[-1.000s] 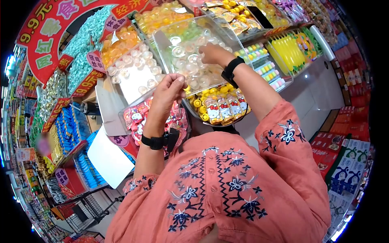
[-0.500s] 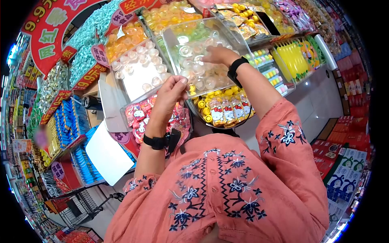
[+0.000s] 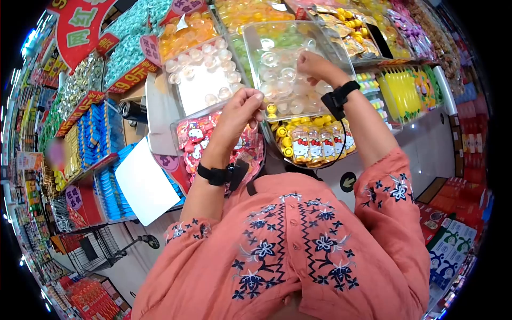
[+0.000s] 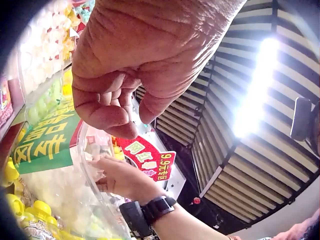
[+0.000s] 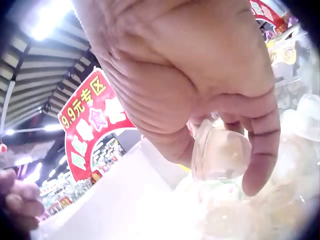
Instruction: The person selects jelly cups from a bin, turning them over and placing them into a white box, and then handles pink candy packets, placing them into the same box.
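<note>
currently | right hand [image 3: 320, 69]: pinching clear jelly cup [image 5: 222, 154] | left hand [image 3: 238, 114]: curled, grasp unclear

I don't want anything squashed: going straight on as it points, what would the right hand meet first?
The right hand, with its held cup, would likely meet the pale cups beneath first; the gap's depth is unclear.

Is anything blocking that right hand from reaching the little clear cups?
Nothing visible is: in the right wrist view, the right hand holds one clear cup in its fingers, with more cups below.
</note>
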Motion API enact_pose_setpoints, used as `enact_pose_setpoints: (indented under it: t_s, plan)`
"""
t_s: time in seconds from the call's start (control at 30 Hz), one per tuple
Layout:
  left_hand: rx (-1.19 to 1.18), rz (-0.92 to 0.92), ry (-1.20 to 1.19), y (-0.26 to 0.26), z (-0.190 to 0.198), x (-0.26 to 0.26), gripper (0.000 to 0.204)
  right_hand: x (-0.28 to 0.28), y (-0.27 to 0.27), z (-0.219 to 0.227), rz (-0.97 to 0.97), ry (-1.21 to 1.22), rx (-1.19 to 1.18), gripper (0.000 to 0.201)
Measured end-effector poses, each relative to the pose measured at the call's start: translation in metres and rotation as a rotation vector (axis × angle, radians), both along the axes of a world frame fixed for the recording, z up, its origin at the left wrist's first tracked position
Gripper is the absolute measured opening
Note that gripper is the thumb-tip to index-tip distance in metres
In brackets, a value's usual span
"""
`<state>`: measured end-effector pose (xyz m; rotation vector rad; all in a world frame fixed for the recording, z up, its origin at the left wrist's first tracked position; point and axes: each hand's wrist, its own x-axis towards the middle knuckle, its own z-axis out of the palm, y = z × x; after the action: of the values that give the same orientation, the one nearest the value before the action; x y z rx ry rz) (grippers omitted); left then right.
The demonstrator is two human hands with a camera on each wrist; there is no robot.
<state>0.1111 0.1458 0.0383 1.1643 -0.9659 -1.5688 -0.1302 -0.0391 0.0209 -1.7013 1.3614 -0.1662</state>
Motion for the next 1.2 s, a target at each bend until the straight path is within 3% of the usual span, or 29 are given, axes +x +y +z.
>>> enact_pose_setpoints:
  t_s: [0.17, 0.27, 0.47, 0.6, 0.87, 0.97, 1.1, 1.2]
  plan:
    - [-0.051, 0.056, -0.048, -0.008, 0.006, 0.007, 0.025, 0.008, 0.035, 0.06, -0.101, -0.537, 0.125, 0.042]
    - [-0.101, 0.075, -0.059, -0.015, 0.012, 0.003, 0.03, 0.013, 0.051, 0.061, 0.0, -0.867, 0.322, 0.045]
    - [-0.255, 0.096, -0.157, -0.015, 0.02, -0.007, 0.046, 0.039, 0.087, 0.039, -0.045, -1.184, 0.471, 0.041]
    - [-0.316, 0.104, -0.232, -0.017, 0.013, -0.006, 0.049, 0.047, 0.094, 0.034, -0.171, -1.257, 0.542, 0.035]
    - [-0.374, 0.111, -0.304, -0.018, 0.008, -0.005, 0.051, 0.055, 0.098, 0.019, -0.184, -1.273, 0.459, 0.032]
    - [-0.484, 0.205, -0.485, -0.019, 0.008, -0.008, 0.054, 0.063, 0.104, 0.026, -0.24, -1.244, 0.433, 0.032]
    - [-0.579, 0.187, -0.778, -0.015, 0.021, -0.008, 0.057, 0.071, 0.112, 0.029, -0.283, -1.105, 0.407, 0.034]
    - [-0.694, 0.128, -0.907, -0.018, 0.017, -0.002, 0.055, 0.074, 0.115, 0.025, -0.204, -1.067, 0.392, 0.037]
